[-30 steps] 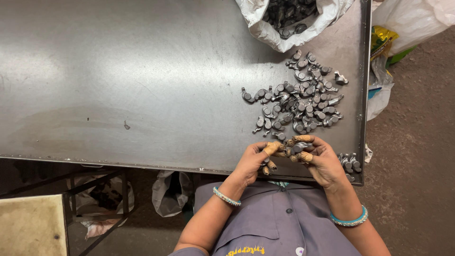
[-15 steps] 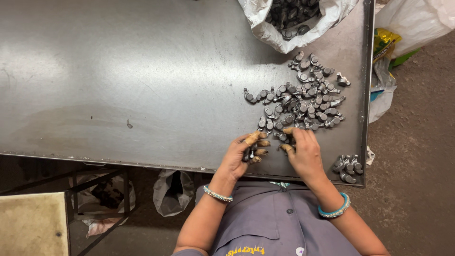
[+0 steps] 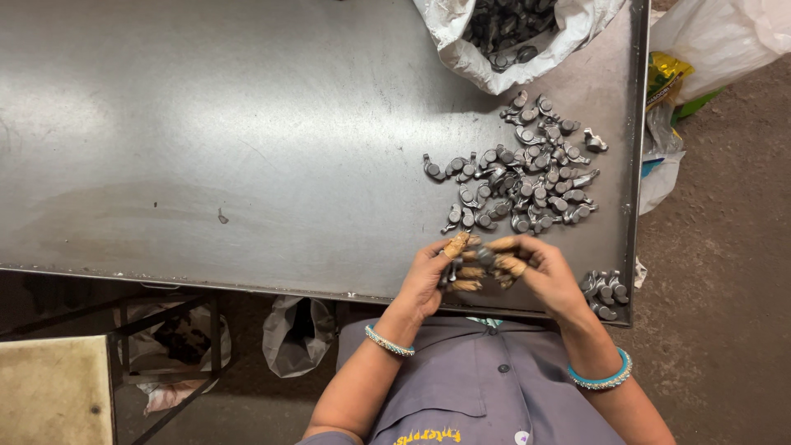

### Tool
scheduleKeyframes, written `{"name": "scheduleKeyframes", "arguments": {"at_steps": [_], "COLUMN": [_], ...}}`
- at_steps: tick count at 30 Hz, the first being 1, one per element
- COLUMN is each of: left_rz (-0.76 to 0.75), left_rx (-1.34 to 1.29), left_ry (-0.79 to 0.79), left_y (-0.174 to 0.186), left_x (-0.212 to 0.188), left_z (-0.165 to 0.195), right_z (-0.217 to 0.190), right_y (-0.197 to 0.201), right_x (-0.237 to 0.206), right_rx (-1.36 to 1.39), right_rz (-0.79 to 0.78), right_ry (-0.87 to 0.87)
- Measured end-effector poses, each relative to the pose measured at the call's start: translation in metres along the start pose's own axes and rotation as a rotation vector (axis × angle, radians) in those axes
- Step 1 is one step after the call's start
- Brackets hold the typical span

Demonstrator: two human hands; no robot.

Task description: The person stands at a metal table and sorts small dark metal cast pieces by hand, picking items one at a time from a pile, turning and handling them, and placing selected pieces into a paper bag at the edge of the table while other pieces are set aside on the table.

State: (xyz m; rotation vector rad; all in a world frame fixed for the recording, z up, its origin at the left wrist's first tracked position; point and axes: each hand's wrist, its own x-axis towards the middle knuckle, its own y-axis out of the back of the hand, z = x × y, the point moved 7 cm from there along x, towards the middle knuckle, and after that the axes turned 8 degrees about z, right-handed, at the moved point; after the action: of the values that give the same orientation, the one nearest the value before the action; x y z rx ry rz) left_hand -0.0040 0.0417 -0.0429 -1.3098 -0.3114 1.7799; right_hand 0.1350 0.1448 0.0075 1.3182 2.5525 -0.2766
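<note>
At the steel table's (image 3: 247, 148) near edge, both hands' grips, left hand (image 3: 432, 276) and right hand (image 3: 544, 276), clamp one small metal part (image 3: 484, 257) between them

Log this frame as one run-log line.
left hand: holds small metal part | right hand: on same part | loose parts pile: on steel table, behind hands | white bag: open, more parts

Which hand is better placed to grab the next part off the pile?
Right, probably. The right hand sits just below the pile of metal parts; the left hand is farther left, fingers curled around a part.
</note>
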Motion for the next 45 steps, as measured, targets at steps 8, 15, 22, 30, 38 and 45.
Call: {"name": "scheduleKeyframes", "arguments": {"at_steps": [8, 15, 22, 30, 38, 45], "left_rz": [-0.008, 0.065, 0.016, 0.067, 0.004, 0.008], "left_rx": [0.052, 0.133, 0.203, 0.229, 0.22, 0.255], "left_ry": [-0.118, -0.201, -0.165, -0.116, -0.135, -0.135], "left_y": [0.003, 0.017, 0.009, 0.01, 0.005, 0.002], "left_x": [0.001, -0.002, -0.002, 0.004, -0.003, -0.011], "left_z": [0.016, 0.046, 0.036, 0.01, 0.022, 0.027], "right_z": [-0.055, -0.052, -0.027, -0.005, -0.05, -0.002], "right_y": [-0.035, -0.035, -0.011, 0.023, -0.005, 0.013], "right_x": [0.009, -0.006, -0.016, -0.016, -0.032, -0.011], "right_rx": [-1.05, -1.012, -0.907, -0.405, -0.93, -0.368], "right_rz": [0.304, 0.283, 0.228, 0.237, 0.378, 0.339], "right_ry": [0.497, 0.557, 0.531, 0.138, 0.348, -0.004]}}
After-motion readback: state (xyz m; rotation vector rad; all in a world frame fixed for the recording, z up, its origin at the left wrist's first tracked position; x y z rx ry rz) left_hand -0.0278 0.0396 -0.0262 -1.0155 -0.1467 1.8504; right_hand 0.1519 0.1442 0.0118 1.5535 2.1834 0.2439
